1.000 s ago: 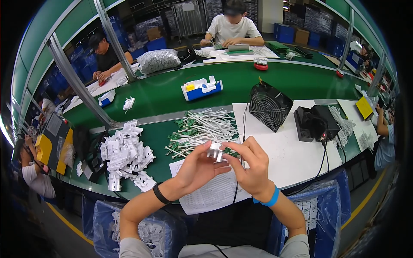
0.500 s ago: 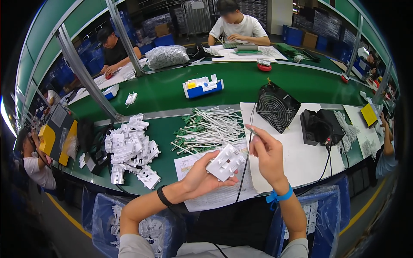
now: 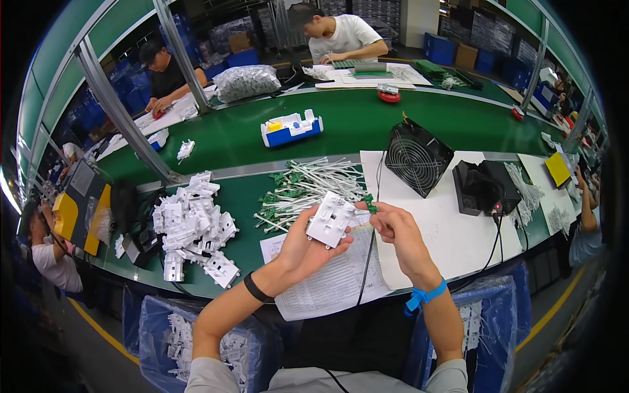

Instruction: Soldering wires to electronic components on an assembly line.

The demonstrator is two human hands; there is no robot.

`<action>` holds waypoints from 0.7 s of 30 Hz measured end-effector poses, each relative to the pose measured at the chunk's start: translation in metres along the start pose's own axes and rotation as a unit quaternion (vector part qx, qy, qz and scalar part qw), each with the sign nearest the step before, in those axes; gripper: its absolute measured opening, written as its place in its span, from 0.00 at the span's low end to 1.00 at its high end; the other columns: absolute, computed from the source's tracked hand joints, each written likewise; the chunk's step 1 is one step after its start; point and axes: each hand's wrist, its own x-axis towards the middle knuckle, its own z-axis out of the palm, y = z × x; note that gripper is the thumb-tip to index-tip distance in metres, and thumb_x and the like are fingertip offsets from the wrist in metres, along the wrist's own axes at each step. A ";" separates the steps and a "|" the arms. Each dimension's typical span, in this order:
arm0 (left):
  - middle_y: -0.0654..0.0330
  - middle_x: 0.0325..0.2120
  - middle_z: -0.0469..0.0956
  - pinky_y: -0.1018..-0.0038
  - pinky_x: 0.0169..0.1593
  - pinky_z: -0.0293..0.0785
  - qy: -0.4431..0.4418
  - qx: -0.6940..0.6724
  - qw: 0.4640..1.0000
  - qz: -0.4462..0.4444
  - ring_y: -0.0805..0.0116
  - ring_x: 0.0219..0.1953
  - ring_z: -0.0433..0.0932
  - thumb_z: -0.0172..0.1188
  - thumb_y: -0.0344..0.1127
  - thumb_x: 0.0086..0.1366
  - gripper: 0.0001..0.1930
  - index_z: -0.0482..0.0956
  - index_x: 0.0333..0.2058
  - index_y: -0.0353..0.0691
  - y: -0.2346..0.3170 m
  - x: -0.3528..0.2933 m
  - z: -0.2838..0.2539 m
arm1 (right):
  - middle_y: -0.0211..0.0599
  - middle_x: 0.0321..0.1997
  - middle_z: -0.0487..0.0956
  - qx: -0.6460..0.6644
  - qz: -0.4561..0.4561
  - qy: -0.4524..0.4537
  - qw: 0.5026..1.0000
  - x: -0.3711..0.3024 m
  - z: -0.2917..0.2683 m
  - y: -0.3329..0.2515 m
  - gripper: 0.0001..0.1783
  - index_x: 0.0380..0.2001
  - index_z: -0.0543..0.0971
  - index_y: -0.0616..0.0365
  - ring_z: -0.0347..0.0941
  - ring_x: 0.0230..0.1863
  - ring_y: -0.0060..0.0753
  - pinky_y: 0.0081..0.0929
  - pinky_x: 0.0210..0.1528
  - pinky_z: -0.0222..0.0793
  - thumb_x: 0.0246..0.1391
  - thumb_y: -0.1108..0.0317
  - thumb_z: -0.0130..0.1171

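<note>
Gripping a white plate [image 3: 329,226], left fingers [image 3: 338,249] sit near heaped cables [image 3: 314,187]; right fingers [image 3: 392,211] pinch a green piece [image 3: 370,204].

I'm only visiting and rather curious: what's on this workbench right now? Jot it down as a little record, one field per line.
Left hand: holds a white plastic part, thumb at its edge
Right hand: pinches a small green piece near that part; contact unclear
Left side: heap of white pieces
Beyond the hands: white leads with green ends
Below the hands: printed sheet
Right side: black fan
Far side: blue-and-white unit on a green surface
</note>
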 end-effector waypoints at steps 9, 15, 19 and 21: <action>0.47 0.45 0.77 0.61 0.51 0.75 0.033 -0.030 0.999 -0.004 0.53 0.44 0.75 0.43 0.52 0.75 0.24 0.73 0.56 0.38 -0.001 0.003 -0.008 | 0.16 0.23 0.59 0.063 0.030 0.015 0.997 0.004 -0.007 0.006 0.23 0.53 0.78 0.68 0.48 0.24 0.11 0.15 0.26 0.45 0.73 0.59 0.44; 0.48 0.47 0.77 0.60 0.52 0.75 0.031 -0.005 1.000 0.005 0.54 0.46 0.77 0.41 0.53 0.75 0.26 0.73 0.56 0.38 -0.004 0.003 -0.010 | 0.18 0.24 0.63 -0.089 -0.131 0.088 0.983 0.012 0.002 0.023 0.15 0.49 0.81 0.67 0.53 0.24 0.13 0.18 0.25 0.49 0.68 0.69 0.52; 0.48 0.49 0.77 0.57 0.56 0.75 0.021 0.063 0.997 0.028 0.52 0.48 0.79 0.39 0.54 0.76 0.27 0.71 0.57 0.38 -0.009 -0.004 -0.001 | 0.31 0.24 0.69 -0.344 -0.332 0.134 0.868 0.012 0.009 0.024 0.13 0.47 0.83 0.61 0.65 0.22 0.28 0.27 0.23 0.60 0.58 0.74 0.63; 0.48 0.49 0.77 0.56 0.57 0.75 0.018 0.072 0.997 0.036 0.51 0.49 0.78 0.38 0.53 0.77 0.27 0.70 0.59 0.38 -0.011 -0.007 -0.002 | 0.36 0.24 0.69 -0.439 -0.376 0.139 0.804 0.013 0.016 0.027 0.16 0.48 0.84 0.58 0.66 0.19 0.34 0.31 0.22 0.61 0.54 0.73 0.66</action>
